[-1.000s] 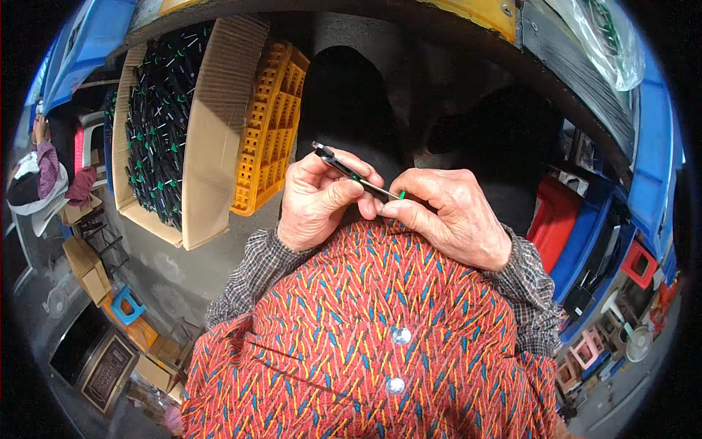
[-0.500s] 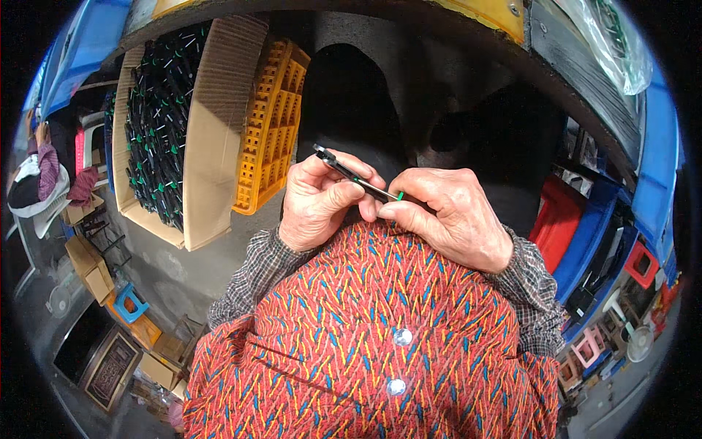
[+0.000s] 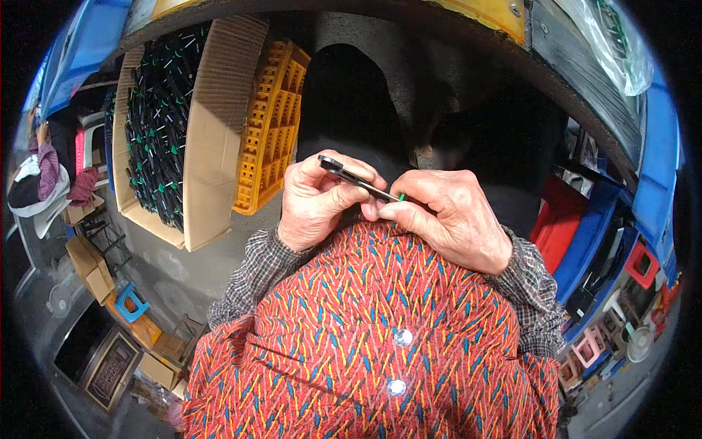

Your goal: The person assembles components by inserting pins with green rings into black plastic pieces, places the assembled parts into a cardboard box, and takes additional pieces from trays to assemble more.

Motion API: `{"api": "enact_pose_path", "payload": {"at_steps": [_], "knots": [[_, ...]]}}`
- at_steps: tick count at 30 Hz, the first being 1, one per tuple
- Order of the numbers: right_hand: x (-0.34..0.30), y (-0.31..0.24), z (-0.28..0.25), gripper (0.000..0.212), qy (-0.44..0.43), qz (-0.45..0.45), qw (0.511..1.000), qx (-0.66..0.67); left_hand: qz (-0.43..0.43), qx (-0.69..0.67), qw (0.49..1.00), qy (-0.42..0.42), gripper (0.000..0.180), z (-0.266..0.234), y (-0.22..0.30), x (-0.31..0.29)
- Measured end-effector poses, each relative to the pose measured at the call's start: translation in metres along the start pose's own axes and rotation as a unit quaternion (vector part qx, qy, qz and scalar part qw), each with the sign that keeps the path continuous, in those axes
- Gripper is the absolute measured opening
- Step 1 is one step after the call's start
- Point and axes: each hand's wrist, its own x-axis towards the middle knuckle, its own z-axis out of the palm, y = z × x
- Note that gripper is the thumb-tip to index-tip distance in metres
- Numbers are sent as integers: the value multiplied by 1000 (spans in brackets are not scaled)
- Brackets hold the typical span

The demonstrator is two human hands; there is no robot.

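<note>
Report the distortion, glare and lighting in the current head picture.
Head view: the bench edge bows; head view: two buttons glint white; head view: the large cardboard box's right wall darkens toward its top; head view: the right hand is brightly lit.

No legible text or numbers

A slim, straight black tool (image 3: 351, 177) slants across the left hand (image 3: 310, 206), pinched there, its broader end against that hand, its narrow end jutting rightward past it, where a small bright-green piece (image 3: 402, 197) shows.
</note>
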Motion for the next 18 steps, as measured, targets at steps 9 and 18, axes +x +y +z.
{"api": "enact_pose_path", "payload": {"at_steps": [9, 18], "knots": [[-2, -5, -4, 27, 4, -78, 985, -157, 2, 71, 997, -21, 10, -2, 5, 1], [-3, -5, -5, 24, 24, -87, 969, -228, -25, 74, 997, -10, 11, 5, 9, 0]]}}
